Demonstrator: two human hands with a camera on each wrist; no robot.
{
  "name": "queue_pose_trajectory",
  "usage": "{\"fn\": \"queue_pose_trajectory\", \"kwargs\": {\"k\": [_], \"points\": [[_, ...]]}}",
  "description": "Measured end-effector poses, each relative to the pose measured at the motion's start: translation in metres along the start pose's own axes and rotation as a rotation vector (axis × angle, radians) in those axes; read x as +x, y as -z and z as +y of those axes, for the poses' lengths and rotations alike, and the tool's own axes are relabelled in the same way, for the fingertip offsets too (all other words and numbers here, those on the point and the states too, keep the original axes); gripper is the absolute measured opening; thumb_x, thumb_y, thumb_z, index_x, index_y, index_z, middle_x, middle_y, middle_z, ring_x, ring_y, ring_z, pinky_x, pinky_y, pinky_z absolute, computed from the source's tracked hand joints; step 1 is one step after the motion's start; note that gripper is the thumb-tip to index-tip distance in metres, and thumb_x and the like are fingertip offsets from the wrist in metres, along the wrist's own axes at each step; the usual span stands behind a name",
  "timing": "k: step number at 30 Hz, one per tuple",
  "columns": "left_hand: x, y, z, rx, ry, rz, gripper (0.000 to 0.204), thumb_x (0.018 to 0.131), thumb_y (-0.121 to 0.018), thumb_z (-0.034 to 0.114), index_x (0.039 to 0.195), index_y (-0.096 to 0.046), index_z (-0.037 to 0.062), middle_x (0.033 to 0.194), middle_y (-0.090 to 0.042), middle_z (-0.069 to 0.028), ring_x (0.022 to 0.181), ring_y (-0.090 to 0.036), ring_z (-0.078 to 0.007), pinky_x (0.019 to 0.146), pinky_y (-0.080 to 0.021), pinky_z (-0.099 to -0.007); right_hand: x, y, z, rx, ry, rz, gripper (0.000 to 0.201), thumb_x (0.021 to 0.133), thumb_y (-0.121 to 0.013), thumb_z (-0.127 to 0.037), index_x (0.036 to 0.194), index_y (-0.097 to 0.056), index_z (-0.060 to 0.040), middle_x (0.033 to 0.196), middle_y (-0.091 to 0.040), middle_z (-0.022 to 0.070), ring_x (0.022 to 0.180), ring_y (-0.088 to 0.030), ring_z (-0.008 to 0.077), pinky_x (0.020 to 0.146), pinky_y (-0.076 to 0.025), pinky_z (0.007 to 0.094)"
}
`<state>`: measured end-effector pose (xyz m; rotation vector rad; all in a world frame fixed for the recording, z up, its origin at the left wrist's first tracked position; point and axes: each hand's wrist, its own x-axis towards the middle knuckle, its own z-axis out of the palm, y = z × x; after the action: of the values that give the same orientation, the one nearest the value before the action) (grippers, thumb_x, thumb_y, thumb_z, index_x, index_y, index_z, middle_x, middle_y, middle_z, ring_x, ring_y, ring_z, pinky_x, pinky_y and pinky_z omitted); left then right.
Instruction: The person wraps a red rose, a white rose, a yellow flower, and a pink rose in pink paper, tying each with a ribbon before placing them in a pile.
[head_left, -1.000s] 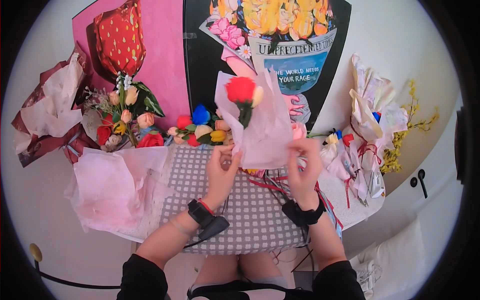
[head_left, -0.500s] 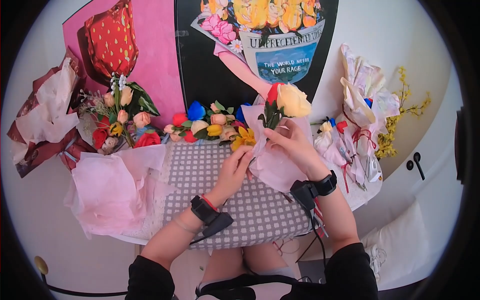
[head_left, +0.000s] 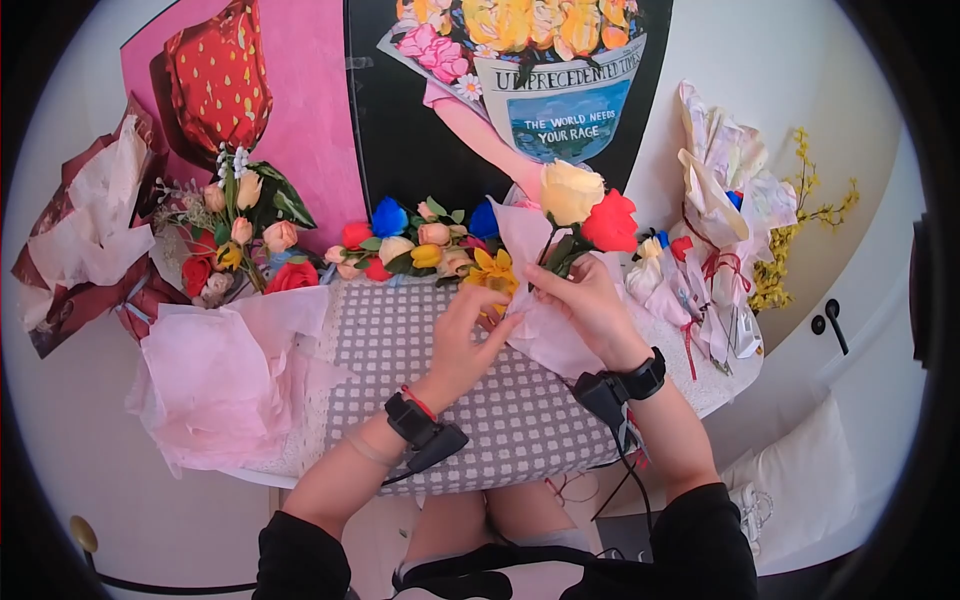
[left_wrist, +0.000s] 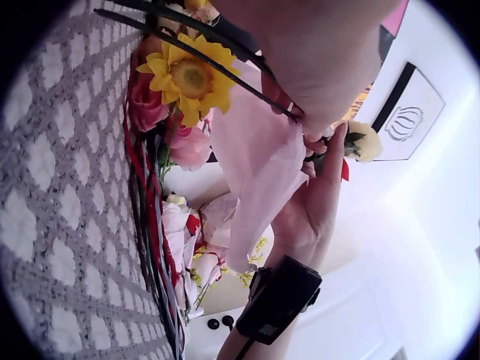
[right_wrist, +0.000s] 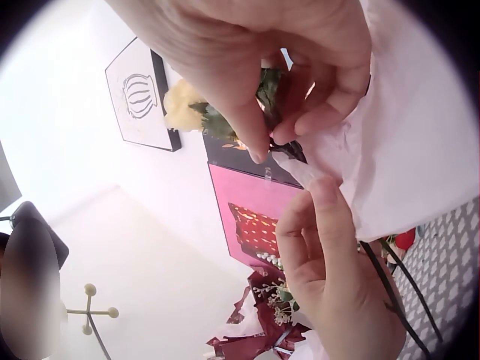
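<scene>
My right hand (head_left: 592, 305) pinches the stems just below a cream rose (head_left: 572, 193) and a red rose (head_left: 609, 221), which stand side by side, heads up. A sheet of pale pink tissue paper (head_left: 548, 343) lies behind and around the stems. At its left edge my left hand (head_left: 462, 338) pinches a fold of the paper between thumb and fingertips, close to the right fingers. Dark stems (right_wrist: 390, 289) come out below the left hand in the right wrist view. A yellow sunflower (left_wrist: 190, 78) lies just beyond the left hand.
More pink tissue sheets (head_left: 220, 375) lie at the table's left. Several artificial flowers (head_left: 425, 245) line the back edge. Wrapped bouquets stand at the left (head_left: 90, 235) and right (head_left: 735, 230). Red and dark ribbons (left_wrist: 154, 225) lie on the checked cloth (head_left: 390, 370).
The paper and roses have come down and to the right. My right hand has moved from the paper's edge to the stems. The cream rose has turned to the left of the red one.
</scene>
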<state>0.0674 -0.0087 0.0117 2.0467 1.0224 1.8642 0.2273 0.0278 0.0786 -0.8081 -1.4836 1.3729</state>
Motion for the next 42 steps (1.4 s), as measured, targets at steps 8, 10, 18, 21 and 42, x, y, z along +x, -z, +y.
{"fn": "queue_pose_trajectory", "kwargs": {"k": [8, 10, 18, 21, 42], "points": [[-0.002, 0.000, -0.002, -0.265, 0.317, 0.022, 0.009, 0.085, -0.057, 0.010, 0.087, -0.054, 0.0019, 0.070, -0.055, -0.0028, 0.062, -0.055, -0.0081, 0.053, -0.041, -0.0209, -0.008, 0.001, -0.001, -0.116, 0.163, -0.072, 0.022, 0.083, -0.062, -0.014, 0.099, -0.058, 0.0006, 0.087, -0.061, 0.0027, 0.074, -0.056, 0.0068, 0.065, -0.046, 0.0213], [-0.001, -0.001, -0.002, -0.364, 0.382, 0.022, 0.010, 0.087, -0.055, 0.012, 0.086, -0.054, 0.0022, 0.069, -0.055, -0.0013, 0.063, -0.054, -0.0067, 0.053, -0.040, -0.0202, -0.012, 0.001, 0.000, -0.178, 0.233, -0.061, 0.020, 0.083, -0.062, -0.016, 0.095, -0.059, 0.0001, 0.081, -0.061, 0.0014, 0.070, -0.057, 0.0068, 0.063, -0.046, 0.0213], [0.002, 0.002, 0.006, -0.560, 0.481, -0.080, 0.012, 0.090, -0.051, 0.013, 0.084, -0.049, 0.0032, 0.072, -0.054, 0.0012, 0.067, -0.051, -0.0040, 0.061, -0.040, -0.0188, -0.022, 0.005, -0.009, -0.302, 0.254, 0.003, 0.014, 0.088, -0.054, -0.014, 0.087, -0.056, -0.0001, 0.079, -0.058, 0.0023, 0.067, -0.055, 0.0085, 0.064, -0.044, 0.0226], [-0.001, 0.001, 0.000, -0.421, 0.392, -0.100, 0.011, 0.088, -0.053, 0.012, 0.082, -0.050, 0.0031, 0.072, -0.055, -0.0003, 0.067, -0.052, -0.0054, 0.061, -0.041, -0.0203, -0.020, 0.008, -0.010, -0.230, 0.271, 0.058, 0.016, 0.089, -0.053, -0.015, 0.087, -0.056, 0.0001, 0.079, -0.058, 0.0027, 0.066, -0.055, 0.0083, 0.064, -0.044, 0.0226], [0.015, 0.028, 0.000, -0.290, 0.286, 0.407, 0.011, 0.092, -0.042, 0.014, 0.085, -0.045, 0.0065, 0.076, -0.041, 0.0017, 0.068, -0.039, -0.0064, 0.062, -0.034, -0.0201, -0.025, 0.037, -0.083, -0.185, 0.452, 0.249, 0.021, 0.088, -0.054, -0.023, 0.085, -0.059, -0.0031, 0.068, -0.058, -0.0010, 0.063, -0.054, 0.0067, 0.059, -0.040, 0.0208]]}}
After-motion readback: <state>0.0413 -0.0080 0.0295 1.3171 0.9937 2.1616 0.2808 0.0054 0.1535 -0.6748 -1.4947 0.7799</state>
